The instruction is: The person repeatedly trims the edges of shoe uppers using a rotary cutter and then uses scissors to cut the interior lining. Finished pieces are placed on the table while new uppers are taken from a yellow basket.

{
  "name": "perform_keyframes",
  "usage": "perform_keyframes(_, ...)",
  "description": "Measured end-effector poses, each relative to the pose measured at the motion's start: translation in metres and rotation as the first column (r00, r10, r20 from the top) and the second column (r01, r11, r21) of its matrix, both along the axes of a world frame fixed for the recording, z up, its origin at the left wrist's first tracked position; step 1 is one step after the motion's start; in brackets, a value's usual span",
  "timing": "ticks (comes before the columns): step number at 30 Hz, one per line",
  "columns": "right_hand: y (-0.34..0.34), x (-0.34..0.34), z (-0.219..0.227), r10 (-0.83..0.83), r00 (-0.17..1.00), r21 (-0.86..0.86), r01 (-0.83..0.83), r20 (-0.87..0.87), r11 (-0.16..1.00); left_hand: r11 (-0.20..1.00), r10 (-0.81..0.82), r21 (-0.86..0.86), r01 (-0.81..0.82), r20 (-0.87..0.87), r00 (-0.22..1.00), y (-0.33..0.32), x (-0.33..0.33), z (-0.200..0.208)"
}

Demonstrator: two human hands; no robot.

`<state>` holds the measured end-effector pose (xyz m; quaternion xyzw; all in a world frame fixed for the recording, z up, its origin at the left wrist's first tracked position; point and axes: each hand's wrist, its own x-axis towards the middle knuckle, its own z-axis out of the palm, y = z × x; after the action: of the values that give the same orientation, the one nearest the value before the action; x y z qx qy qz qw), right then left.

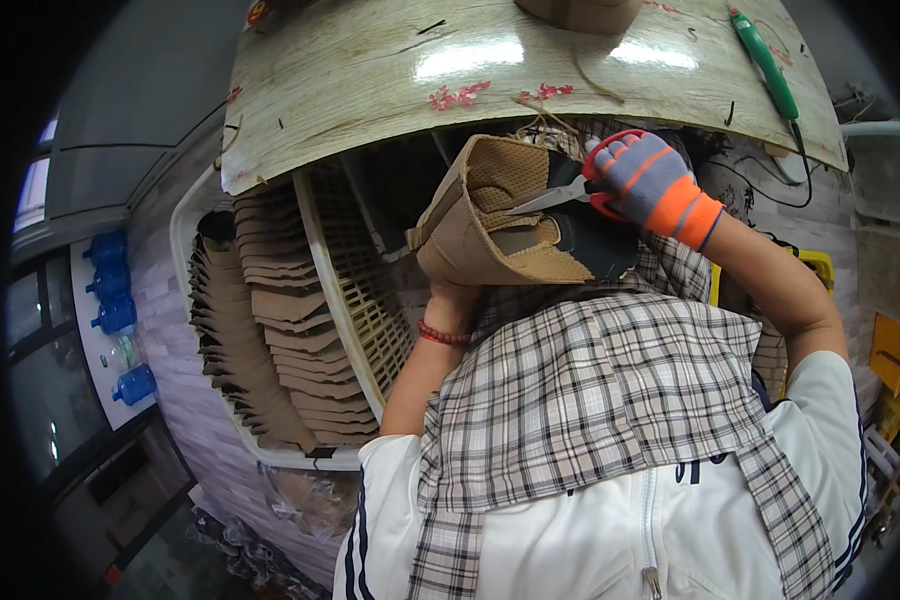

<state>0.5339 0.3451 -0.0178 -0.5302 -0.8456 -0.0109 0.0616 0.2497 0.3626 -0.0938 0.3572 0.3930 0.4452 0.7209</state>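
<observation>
My left hand [457, 296] is mostly hidden inside a tan mesh shoe upper [495, 215] and holds it up in front of my chest; only the wrist with a red bead bracelet shows. My right hand [648, 180], in a grey glove with orange and red trim, grips scissors [560, 192] with black and red handles. The silver blades lie against the top edge of the shoe upper.
A white plastic crate [195, 215] at my left holds stacked tan shoe uppers [280, 320]. A wood-grain table [370, 80] lies ahead, with a green-handled tool [765, 65] on its right. Blue water bottles [115, 310] stand far left. A plaid apron covers my lap.
</observation>
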Motion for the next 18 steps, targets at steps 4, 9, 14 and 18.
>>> perform_keyframes(4, -0.01, 0.02, 0.006, -0.073, 0.997, -0.045, 0.072, -0.037, 0.996, 0.986, 0.022, 0.165, 0.011, -0.196, 0.98, -0.008, 0.002, -0.006)
perform_keyframes(9, -0.009, 0.007, 0.011, -0.001, 0.987, 0.007, 0.002, -0.164, 1.0, 0.982, 0.025, 0.187, 0.017, -0.22, 0.975, -0.009, 0.003, -0.008)
perform_keyframes(14, -0.01, -0.004, 0.005, 0.003, 0.991, -0.021, -0.006, -0.134, 1.0, 0.975, 0.026, 0.219, 0.04, -0.288, 0.957, -0.009, 0.002, -0.015)
perform_keyframes(18, -0.02, 0.016, -0.004, -0.163, 0.986, -0.129, 0.158, -0.025, 0.979, 0.971, 0.032, 0.238, 0.032, -0.26, 0.965, -0.008, 0.003, -0.003)
